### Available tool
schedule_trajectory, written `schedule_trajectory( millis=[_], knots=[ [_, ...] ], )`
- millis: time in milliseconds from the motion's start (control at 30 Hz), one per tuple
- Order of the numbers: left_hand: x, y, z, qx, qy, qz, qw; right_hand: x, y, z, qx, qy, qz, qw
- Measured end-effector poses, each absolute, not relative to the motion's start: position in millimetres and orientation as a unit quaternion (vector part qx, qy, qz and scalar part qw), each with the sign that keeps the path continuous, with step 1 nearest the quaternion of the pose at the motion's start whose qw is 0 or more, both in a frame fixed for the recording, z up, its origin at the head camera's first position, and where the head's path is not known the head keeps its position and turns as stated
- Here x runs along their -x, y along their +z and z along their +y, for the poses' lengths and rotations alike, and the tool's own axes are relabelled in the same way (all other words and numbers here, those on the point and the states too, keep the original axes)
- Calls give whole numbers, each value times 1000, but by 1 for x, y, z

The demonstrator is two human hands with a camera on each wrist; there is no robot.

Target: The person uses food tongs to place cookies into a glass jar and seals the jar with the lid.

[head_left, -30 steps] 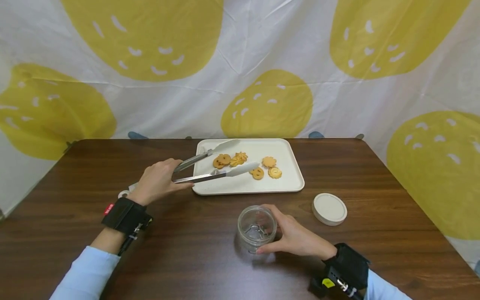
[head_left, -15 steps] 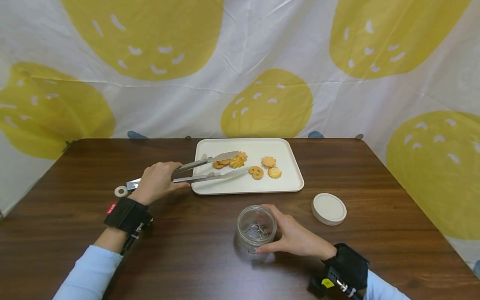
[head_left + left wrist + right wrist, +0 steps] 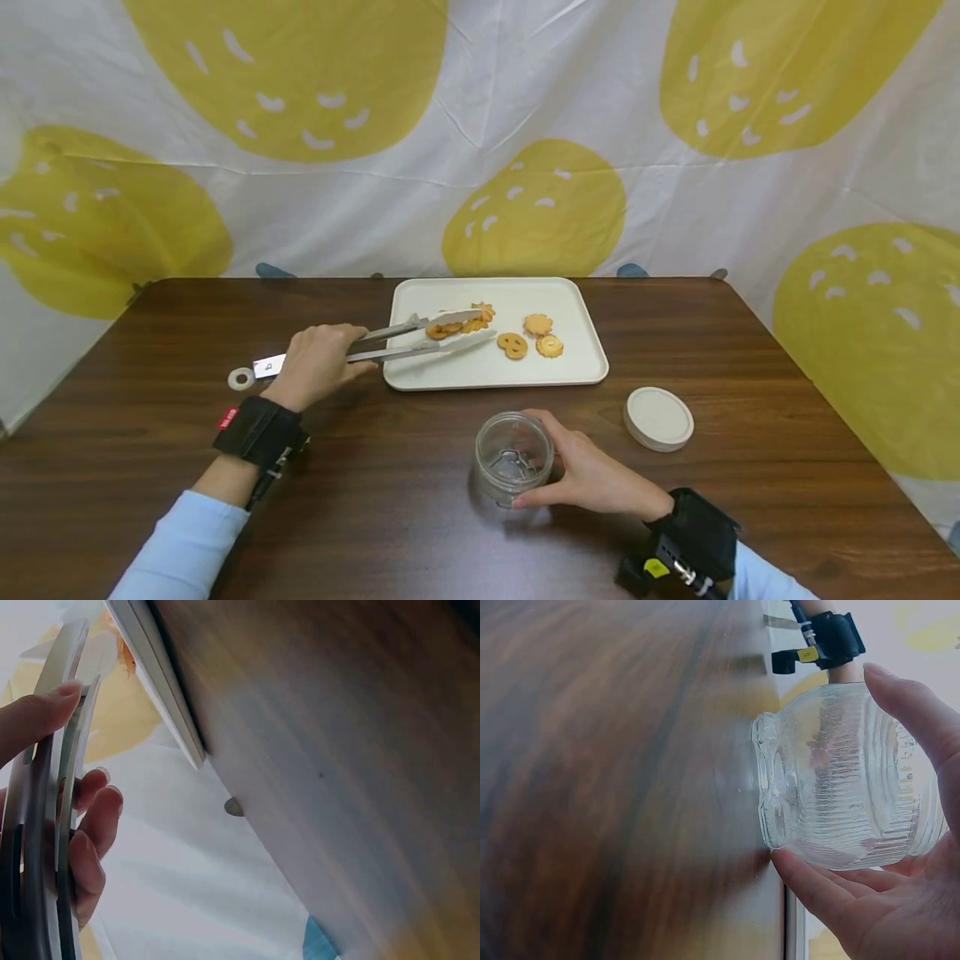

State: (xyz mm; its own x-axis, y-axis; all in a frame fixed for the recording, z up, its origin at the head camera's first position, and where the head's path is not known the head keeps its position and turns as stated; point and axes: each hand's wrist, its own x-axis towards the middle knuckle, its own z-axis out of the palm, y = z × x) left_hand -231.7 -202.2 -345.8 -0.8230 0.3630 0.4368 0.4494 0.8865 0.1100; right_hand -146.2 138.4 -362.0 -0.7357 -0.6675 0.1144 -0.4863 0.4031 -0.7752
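Tongs (image 3: 399, 352), gripped in the left hand (image 3: 318, 358), have lowered and narrowed about cookies (image 3: 476, 326) toward the tray's (image 3: 581, 362) left edge, contact unclear; the right hand (image 3: 588, 475) grips the jar (image 3: 497, 477) on the surface (image 3: 360, 525), before the tray's near edge.

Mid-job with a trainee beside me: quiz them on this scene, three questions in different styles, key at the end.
1. Which grip holds the metal tongs: (a) right; (b) left?
2. True or false: the white lid lies on the wooden table, off the glass jar.
3. Fill in: the cookies lie on a white ____.

Key: 1. b, left grip; 2. true; 3. tray.
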Motion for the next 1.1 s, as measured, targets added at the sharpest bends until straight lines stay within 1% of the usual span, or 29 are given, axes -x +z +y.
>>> schedule_trajectory(
  millis=[200,333,533,600,900,1100],
  knots=[
    [230,-344,-203,207,-124,-946,214,135,-337,132,346,-430,826,115],
    [229,-344,-205,208,-126,-948,207,134,-335,132,344,-429,828,114],
    [229,-347,-207,208,-143,-944,214,134,-335,132,343,-428,828,118],
    [230,-346,-206,207,-145,-945,208,134,-335,132,343,-427,828,117],
    [235,-346,-205,196,-148,-958,149,132,-332,130,336,-426,831,121],
    [239,-348,-203,195,-138,-959,149,139,-349,134,336,-432,828,120]
  ],
)
